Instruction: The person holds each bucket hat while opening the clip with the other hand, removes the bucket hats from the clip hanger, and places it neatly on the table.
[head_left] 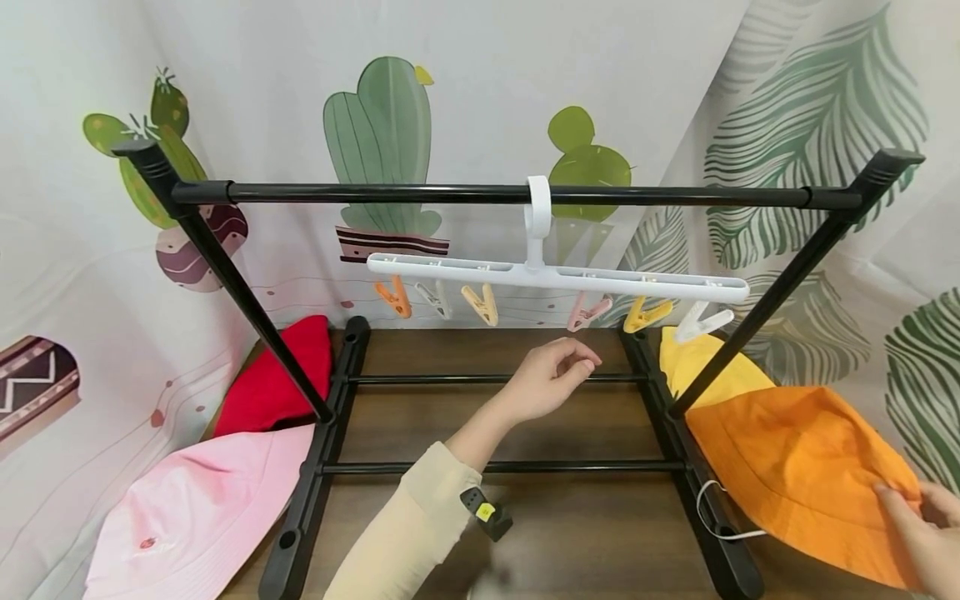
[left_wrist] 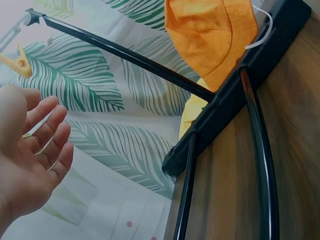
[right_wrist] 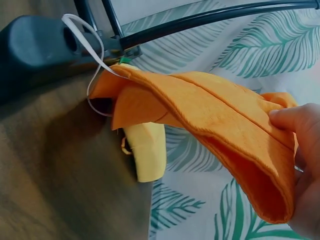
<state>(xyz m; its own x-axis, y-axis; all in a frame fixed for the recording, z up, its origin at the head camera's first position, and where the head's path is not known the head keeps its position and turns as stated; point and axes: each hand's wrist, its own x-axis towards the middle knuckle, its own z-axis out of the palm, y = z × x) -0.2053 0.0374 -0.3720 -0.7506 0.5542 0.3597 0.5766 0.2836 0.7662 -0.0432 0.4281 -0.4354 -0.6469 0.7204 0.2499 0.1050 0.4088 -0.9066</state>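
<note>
My right hand (head_left: 927,533) pinches the brim of an orange bucket hat (head_left: 810,467) at the right; in the right wrist view the hat (right_wrist: 220,105) is lifted at that side, thumb on top. A white cord (right_wrist: 82,40) loops from its far edge. My left hand (head_left: 551,379) hovers mid-frame below a white clip hanger (head_left: 465,271), its fingers loosely bent around nothing. In the left wrist view the left hand (left_wrist: 35,150) has its palm showing and holds nothing. Several coloured clips, such as a pink clip (head_left: 588,311) and a yellow clip (head_left: 647,314), dangle from the hanger.
The hanger hooks over the top bar (head_left: 390,193) of a black rack standing on a wooden table (head_left: 570,517). A yellow hat (head_left: 708,367) lies partly under the orange one. At the left are a red hat (head_left: 277,379) and a pink bucket hat (head_left: 202,508). Patterned curtains hang behind.
</note>
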